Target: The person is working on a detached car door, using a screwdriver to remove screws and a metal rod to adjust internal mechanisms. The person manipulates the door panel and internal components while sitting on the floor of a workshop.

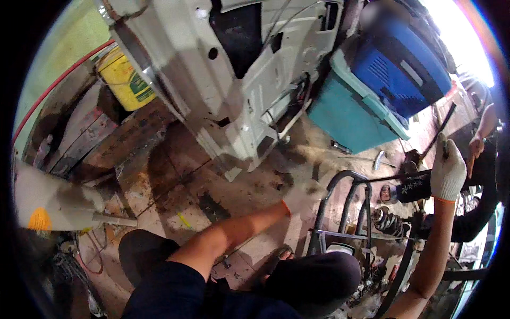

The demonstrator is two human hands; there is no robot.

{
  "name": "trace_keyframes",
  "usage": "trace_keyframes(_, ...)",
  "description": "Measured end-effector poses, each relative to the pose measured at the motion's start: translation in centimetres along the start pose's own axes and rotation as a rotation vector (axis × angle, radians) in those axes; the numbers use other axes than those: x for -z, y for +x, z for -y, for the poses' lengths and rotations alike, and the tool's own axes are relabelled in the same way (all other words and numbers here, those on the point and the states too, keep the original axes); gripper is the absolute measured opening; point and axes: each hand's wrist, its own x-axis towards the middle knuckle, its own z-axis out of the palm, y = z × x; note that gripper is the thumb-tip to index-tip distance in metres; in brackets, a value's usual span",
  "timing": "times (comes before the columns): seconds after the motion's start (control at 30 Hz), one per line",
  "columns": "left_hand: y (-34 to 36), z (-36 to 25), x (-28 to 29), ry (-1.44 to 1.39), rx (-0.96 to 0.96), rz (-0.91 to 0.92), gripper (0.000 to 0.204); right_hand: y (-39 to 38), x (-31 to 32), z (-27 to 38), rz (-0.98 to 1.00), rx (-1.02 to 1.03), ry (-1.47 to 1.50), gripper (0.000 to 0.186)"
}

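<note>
My left hand [305, 192], in a pale glove with an orange cuff, reaches over the floor beside a black tubular frame [345, 175]. Its fingers are smeared by motion. On the right, my right hand [448, 170] is raised in a white knit glove with dark stains, fingers pressed together. A thin black rod [450, 114] passes at its fingertips; whether I grip it is unclear. Close by is another person's bare hand [476, 151]. A coil-spring shock absorber [390, 222] lies below, left of my right forearm. Ahead stands a large cream vehicle body panel [186, 69] with cut-outs.
A teal bin [350, 109] and a blue plastic case [396, 69] stand at the far right. Behind the panel, at left, is a yellow bucket [123, 80] by wooden boards [125, 135]. A red hose [50, 87] curves along the wall. Small tools lie on the stained floor [255, 194].
</note>
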Motion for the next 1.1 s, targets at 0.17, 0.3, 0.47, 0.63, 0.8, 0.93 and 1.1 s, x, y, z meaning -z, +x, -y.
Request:
trace_keyframes(0.17,0.2,-8.0,-1.5,-1.482,-0.103,0.062,0.048,-4.1,-1.1,6.2,0.345,-0.516,0.83,0.034)
trace_keyframes(0.3,1.5,-11.1,7.3,-1.616,-0.258,-0.066,0.042,-10.2,-1.3,9.1,0.988,-0.688,1.495,0.026)
trace_keyframes(0.47,4.0,-10.0,9.2,-1.42,0.012,-0.187,0.047,-12.5,-5.0,10.2,1.157,-0.669,1.716,0.035)
trace_keyframes(0.63,5.5,-10.6,10.8,-1.361,0.062,-0.236,0.043,-10.2,-7.2,11.2,1.05,-0.982,1.66,0.028)
trace_keyframes(0.8,6.8,-10.6,11.1,-1.521,0.066,-0.265,0.041,-7.7,-7.5,11.3,1.058,-0.973,1.581,0.019)
trace_keyframes(0.93,7.4,-11.3,11.4,-1.612,0.102,-0.348,0.043,-6.6,-8.6,11.1,1.097,-0.99,1.598,0.019)
trace_keyframes(1.1,8.8,-10.4,11.8,-1.853,0.061,-0.299,0.05,-3.9,-11.1,11.0,1.245,-1.094,1.62,0.02)
